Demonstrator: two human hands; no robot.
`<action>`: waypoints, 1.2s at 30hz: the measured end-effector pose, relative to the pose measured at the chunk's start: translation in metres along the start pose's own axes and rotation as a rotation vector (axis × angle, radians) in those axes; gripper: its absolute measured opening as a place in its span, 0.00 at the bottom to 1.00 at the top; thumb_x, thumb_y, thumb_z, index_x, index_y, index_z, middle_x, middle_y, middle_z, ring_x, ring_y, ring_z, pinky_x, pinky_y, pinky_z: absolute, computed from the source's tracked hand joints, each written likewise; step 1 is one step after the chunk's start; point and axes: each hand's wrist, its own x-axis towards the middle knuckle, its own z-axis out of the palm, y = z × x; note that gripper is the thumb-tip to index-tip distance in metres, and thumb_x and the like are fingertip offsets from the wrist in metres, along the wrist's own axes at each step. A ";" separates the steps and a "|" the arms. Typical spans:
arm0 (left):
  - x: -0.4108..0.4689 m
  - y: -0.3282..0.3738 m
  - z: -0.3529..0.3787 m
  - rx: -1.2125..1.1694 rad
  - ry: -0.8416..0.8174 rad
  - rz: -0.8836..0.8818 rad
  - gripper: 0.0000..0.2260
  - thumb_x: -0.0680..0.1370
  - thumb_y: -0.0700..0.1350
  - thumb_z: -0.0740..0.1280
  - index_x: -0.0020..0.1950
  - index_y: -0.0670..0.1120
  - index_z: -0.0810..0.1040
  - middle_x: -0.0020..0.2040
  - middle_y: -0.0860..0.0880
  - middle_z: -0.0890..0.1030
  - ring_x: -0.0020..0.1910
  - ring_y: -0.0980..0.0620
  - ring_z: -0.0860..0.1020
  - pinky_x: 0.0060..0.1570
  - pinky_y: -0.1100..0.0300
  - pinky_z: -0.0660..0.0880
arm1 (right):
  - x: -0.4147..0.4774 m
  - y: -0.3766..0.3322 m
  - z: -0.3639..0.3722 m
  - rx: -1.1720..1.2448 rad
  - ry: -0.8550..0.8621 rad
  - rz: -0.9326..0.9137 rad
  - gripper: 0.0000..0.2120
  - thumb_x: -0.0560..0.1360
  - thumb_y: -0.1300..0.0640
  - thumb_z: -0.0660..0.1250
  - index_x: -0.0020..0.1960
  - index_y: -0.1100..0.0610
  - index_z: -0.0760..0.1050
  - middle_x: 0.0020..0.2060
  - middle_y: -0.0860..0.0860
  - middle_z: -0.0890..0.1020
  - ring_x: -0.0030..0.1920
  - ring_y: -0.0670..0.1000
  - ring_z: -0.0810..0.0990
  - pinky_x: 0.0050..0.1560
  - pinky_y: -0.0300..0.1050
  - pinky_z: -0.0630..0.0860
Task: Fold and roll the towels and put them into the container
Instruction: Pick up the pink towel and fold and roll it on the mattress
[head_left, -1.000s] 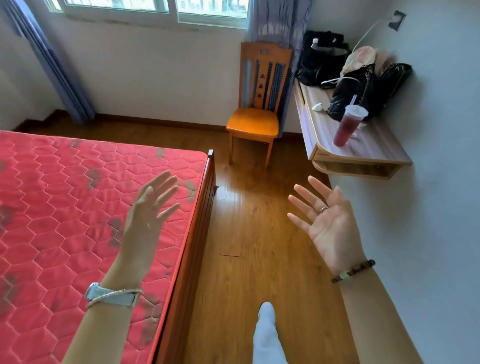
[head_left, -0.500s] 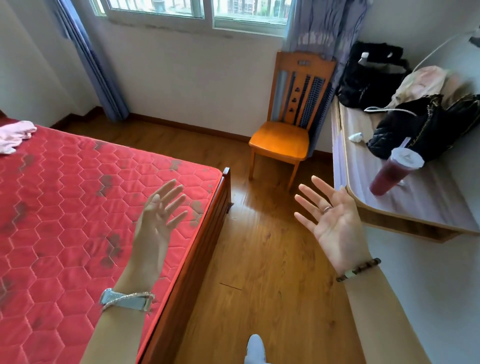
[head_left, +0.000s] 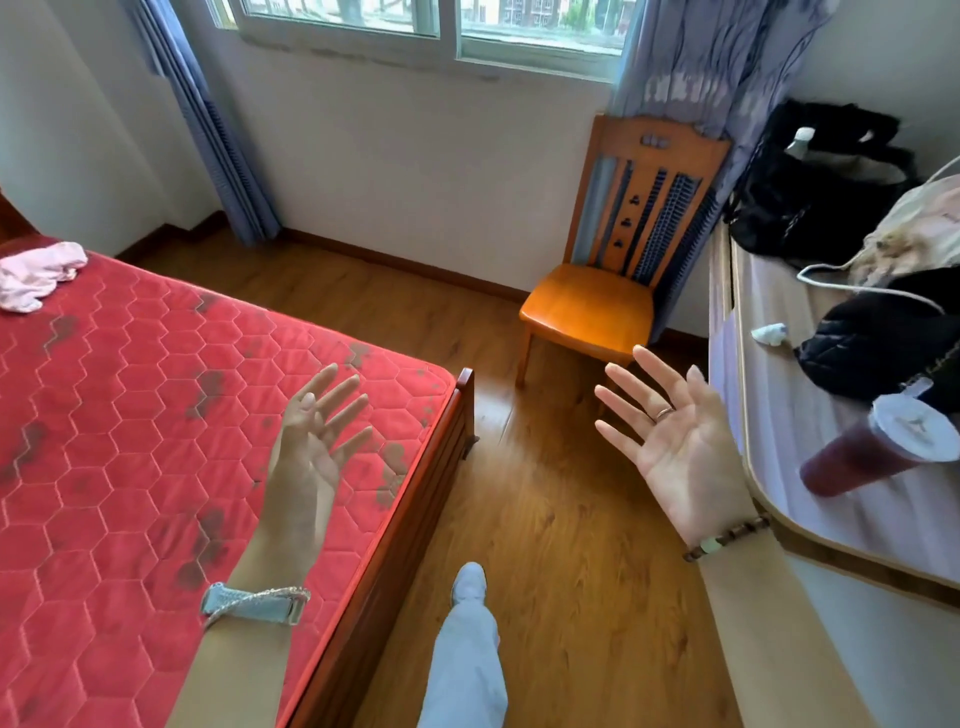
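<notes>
left hand (head_left: 311, 441) empty, spread | right hand (head_left: 675, 447) empty, spread | towel (head_left: 39, 273) on mattress (head_left: 130, 415)

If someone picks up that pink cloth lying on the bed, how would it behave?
The pink cloth lies crumpled in soft folds on the red mattress, so it would probably hang limp and droop from the fingers. It looks thin, so likely light. It seems unlikely to roll or slide.

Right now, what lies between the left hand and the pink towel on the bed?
In the head view, only bare red mattress lies between the open left hand and the crumpled pink towel at the far corner.
</notes>
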 end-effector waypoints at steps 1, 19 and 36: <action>0.016 -0.002 0.002 -0.002 0.002 0.006 0.23 0.78 0.56 0.58 0.72 0.51 0.71 0.69 0.47 0.78 0.67 0.47 0.77 0.64 0.51 0.76 | 0.014 -0.002 0.003 -0.006 -0.004 -0.005 0.24 0.81 0.42 0.51 0.71 0.50 0.71 0.66 0.53 0.79 0.67 0.56 0.77 0.71 0.65 0.65; 0.283 0.010 0.014 -0.056 0.050 0.037 0.19 0.80 0.55 0.57 0.69 0.53 0.74 0.68 0.47 0.78 0.68 0.47 0.76 0.69 0.43 0.70 | 0.267 -0.040 0.105 -0.085 -0.042 0.021 0.25 0.76 0.41 0.55 0.69 0.48 0.72 0.64 0.51 0.80 0.65 0.55 0.79 0.70 0.61 0.69; 0.427 -0.031 0.064 0.001 0.206 0.017 0.18 0.85 0.52 0.53 0.71 0.51 0.73 0.68 0.48 0.78 0.67 0.49 0.77 0.67 0.45 0.71 | 0.470 -0.054 0.089 -0.144 -0.067 0.098 0.25 0.75 0.41 0.58 0.69 0.49 0.73 0.65 0.52 0.79 0.64 0.56 0.79 0.70 0.62 0.69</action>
